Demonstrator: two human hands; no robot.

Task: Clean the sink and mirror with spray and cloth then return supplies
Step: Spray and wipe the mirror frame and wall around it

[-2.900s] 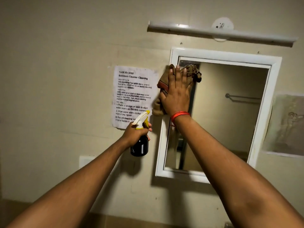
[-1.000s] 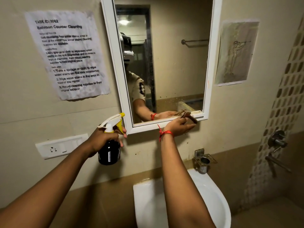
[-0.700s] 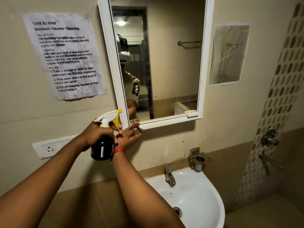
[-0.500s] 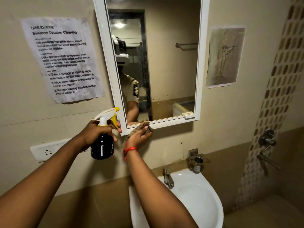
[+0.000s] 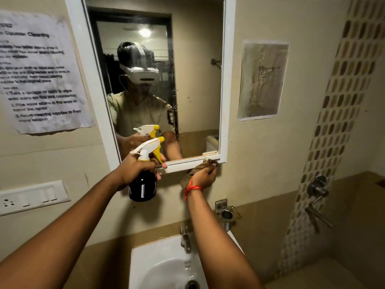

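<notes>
Compared with half a second ago, the right hand (image 5: 205, 177) has moved along the bottom edge of the white-framed rectangular wall mirror (image 5: 226, 84), from the lower left corner to the lower right corner. This hand is clenched around the crumpled brown cloth (image 5: 205, 164) and presses it against the frame, just under the corner. A red thread band (image 5: 192, 188) sits on the wrist below the grasp. The left hand (image 5: 135, 167) also came closer to the mirror: before, it was left of the frame, and now it is in front of the lower glass. It grasps the neck of the black spray bottle with white and yellow trigger head (image 5: 143, 184), which stands upright; the nozzle points to the right, toward the cloth hand. The bottle and the cloth are near each other but apart. The person's reflection is now more in the middle of the glass.

Below both hands is the white ceramic wash basin (image 5: 158, 265) with a metal tap (image 5: 185, 239) at its back edge, between the two forearms. Right of the cloth hand and lower, a metal holder ring (image 5: 227, 213) is fixed on the beige wall. Left of the bottle hand are a white switch plate (image 5: 31, 197) and, higher, a printed paper instruction sheet (image 5: 43, 74). Right of the mirror hangs a paper with a line drawing (image 5: 262, 80), and further right a strip of small mosaic tiles (image 5: 337, 101) with a metal shower valve (image 5: 317, 189).
</notes>
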